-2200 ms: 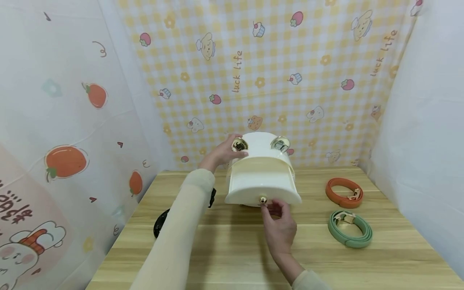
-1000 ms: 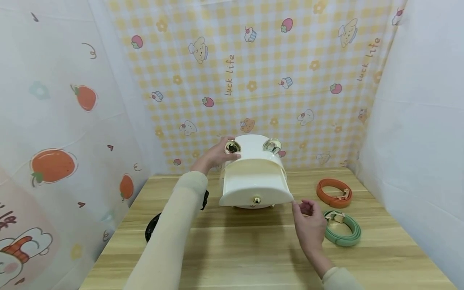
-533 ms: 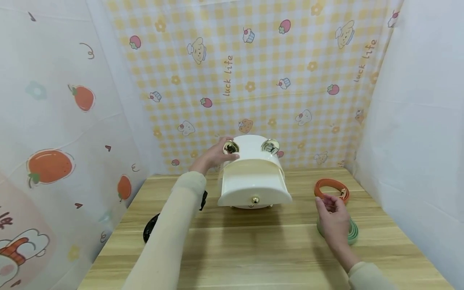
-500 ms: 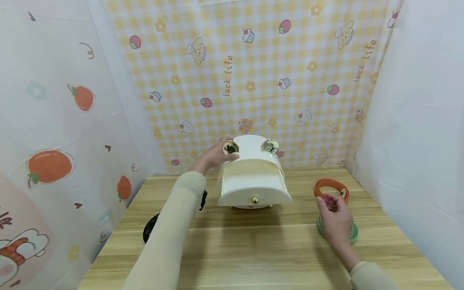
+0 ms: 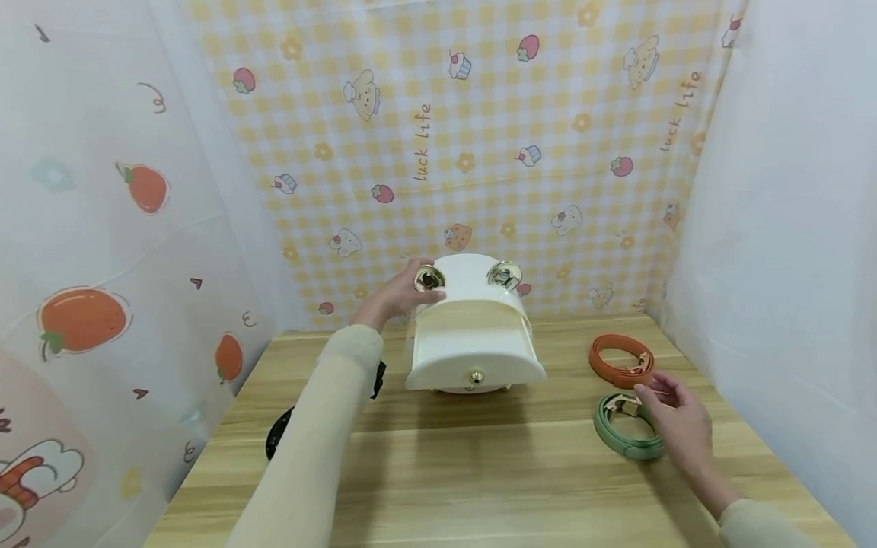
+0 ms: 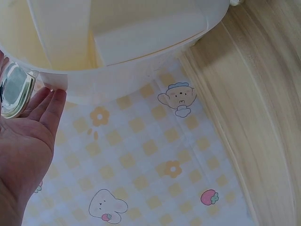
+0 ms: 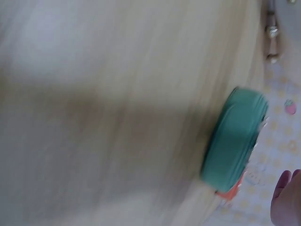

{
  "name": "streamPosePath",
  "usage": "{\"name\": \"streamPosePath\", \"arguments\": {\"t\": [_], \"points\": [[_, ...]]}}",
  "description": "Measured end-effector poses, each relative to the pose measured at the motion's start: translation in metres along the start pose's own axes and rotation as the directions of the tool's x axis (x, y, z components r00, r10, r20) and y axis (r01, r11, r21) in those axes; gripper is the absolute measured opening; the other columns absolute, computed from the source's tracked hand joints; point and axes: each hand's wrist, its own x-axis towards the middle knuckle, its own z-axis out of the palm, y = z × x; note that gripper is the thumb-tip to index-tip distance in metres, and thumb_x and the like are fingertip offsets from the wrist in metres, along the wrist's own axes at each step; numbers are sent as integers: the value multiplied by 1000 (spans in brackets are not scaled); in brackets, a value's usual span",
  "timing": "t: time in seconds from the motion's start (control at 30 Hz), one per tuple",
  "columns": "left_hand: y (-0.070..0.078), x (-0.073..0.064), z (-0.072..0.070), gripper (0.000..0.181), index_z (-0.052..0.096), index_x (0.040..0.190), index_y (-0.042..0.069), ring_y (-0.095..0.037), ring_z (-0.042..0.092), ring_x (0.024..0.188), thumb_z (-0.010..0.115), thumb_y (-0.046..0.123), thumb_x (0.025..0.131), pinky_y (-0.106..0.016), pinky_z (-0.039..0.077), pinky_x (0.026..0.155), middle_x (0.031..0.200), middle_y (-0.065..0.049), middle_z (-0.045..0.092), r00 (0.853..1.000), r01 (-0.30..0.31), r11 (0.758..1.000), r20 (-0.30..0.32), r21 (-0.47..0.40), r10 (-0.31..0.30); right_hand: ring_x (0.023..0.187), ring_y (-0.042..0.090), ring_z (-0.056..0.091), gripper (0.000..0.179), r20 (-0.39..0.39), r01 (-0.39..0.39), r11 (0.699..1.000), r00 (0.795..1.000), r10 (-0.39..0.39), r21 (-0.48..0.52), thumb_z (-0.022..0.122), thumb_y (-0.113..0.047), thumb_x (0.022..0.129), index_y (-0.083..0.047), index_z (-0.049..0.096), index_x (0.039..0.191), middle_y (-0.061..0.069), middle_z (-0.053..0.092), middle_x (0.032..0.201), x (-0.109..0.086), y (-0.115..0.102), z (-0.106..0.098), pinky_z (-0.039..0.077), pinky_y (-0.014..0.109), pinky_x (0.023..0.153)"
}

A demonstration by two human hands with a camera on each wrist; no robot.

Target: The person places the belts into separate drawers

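Across the wooden table [image 5: 473,487], in the head view, my left hand [image 5: 400,293] holds the white box [image 5: 467,275] at its upper left, thumb in front of a gold-rimmed eye [image 5: 429,278] and fingers behind it. My right hand [image 5: 684,422] has left the front of the drawer [image 5: 445,373] and come over to the belts, while the drawer remains pulled out toward me. I judge that it stays out unaided, so the pulling looks finished and that hand is free. It is loosely curved with nothing in it that I can see, just beside the green belt [image 5: 610,435] and near the orange belt [image 5: 608,373]. I count one box, one drawer, one gold knob [image 5: 476,377], two eyes and two coiled belts to the right of the box. Dark pieces [image 5: 277,435] show on both sides of my left sleeve [image 5: 308,441]; one thing or two, I cannot tell.

From my left wrist, I see one eye, and my fingers [image 6: 52,110] reaching past it with their tips against the box.

From my right wrist, blurred, both belts show, green in front and only a sliver of orange behind. Two small gold feet [image 7: 272,31] appear at the upper right, and a gap shows between my relaxed fingertips [image 7: 283,180] and the coils.
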Motion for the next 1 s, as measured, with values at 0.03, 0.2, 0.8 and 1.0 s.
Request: {"name": "streamPosePath", "arguments": {"t": [0.03,0.2,0.8,1.0], "points": [[0,-1,-1,84,19,157,23,-39,43,132,69,43,92,-57,32,110,153,-19,36,1000,1,1000,1,-3,-1,87,-13,51,59,22,14,1000,1000,-13,-23,68,-39,94,0,53,135,-7,64,109,1,4,-3,43,7,72],[-2,-2,-2,83,19,156,23,-39,45,131,69,43,93,-56,33,110,151,-19,37,1000,4,1000,6,-12,-4,108,11,54,69,150,57,991,988,-39,-120,66,-40,95,4,43,144,25,53,135,2,21,-14,39,5,73],[0,0,-1,83,21,156,20,-40,37,138,70,41,92,-57,29,112,151,-18,38,1000,-26,1000,-2,-7,26,135,61,16,112,467,-85,978,868,166,-190,66,-44,95,18,-12,146,48,12,146,4,60,-17,18,69,108],[-1,-1,-1,82,21,155,21,-40,37,137,70,41,92,-56,30,112,151,-19,38,1000,-25,1000,0,-3,25,133,66,9,117,494,-30,970,856,149,-241,72,-42,91,26,-10,141,53,3,144,8,63,-14,18,71,106]]}}
